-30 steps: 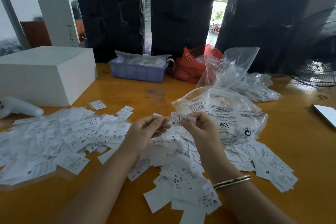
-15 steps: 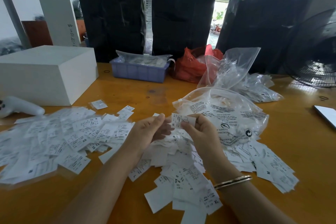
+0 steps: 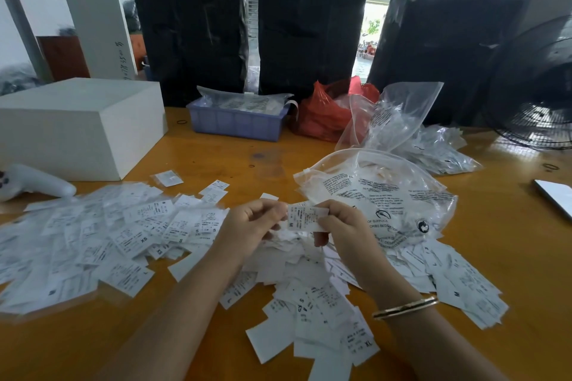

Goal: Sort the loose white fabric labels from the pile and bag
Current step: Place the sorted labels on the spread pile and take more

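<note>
A white fabric label [image 3: 305, 217] marked M is held between both hands above the middle of the table. My right hand [image 3: 346, 227] pinches its right edge, and my left hand [image 3: 252, 227] has curled fingers at its left edge. Under my hands lies a loose pile of white labels [image 3: 312, 291]. A wider spread of labels [image 3: 102, 241] covers the table to the left. A clear printed plastic bag [image 3: 383, 195] lies just behind my right hand, with more labels [image 3: 458, 281] spilling out to the right of it.
A white box [image 3: 77, 127] and a white controller [image 3: 34, 184] sit at the left. At the back stand a blue tray [image 3: 236, 124], a red bag [image 3: 328, 111] and clear bags [image 3: 433, 148]. A fan [image 3: 538, 96] and a white device [image 3: 555, 195] are at the right.
My left hand drew back from the label half a second ago and has now come back to its left edge. The label sits slightly lower and flatter between my hands.
</note>
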